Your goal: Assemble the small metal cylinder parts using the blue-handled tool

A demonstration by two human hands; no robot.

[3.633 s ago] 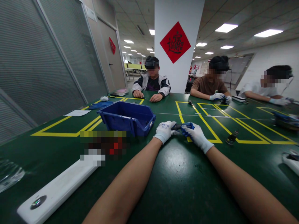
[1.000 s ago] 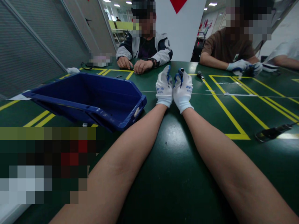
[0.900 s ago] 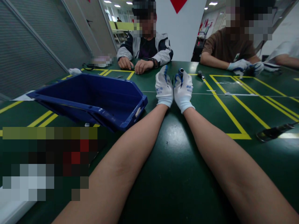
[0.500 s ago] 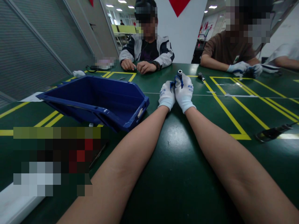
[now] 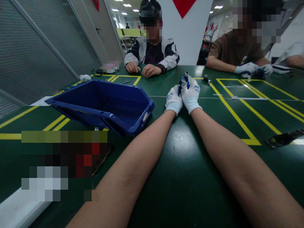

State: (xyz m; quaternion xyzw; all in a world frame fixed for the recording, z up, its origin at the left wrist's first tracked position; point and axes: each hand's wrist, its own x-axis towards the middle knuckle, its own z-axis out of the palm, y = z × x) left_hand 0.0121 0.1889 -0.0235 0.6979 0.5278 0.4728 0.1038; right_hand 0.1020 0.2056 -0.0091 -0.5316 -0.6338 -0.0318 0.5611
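My left hand (image 5: 174, 98) and my right hand (image 5: 190, 91), in white gloves with blue palms, are pressed together above the far half of the table. Between their closed fingers stands a small metal cylindrical part (image 5: 186, 73). Only its shiny ring-shaped top end shows; the fingers hide the rest. A dark cylindrical part with a metallic end (image 5: 207, 78) lies on the table just right of my right hand. To the left of my left hand sits a large blue plastic bin (image 5: 95, 111).
The green table (image 5: 187, 177) carries yellow tape lines. A dark tool with a cable (image 5: 283, 138) lies at the right. A blurred-out patch covers items at the lower left, beside a white object (image 5: 23, 205). Two people work across the table; one wears gloves (image 5: 249, 69).
The view has swung slightly, so things sit further right. My hands have tilted a little, and the part's ring end now leans instead of facing me. Both hands keep their hold.
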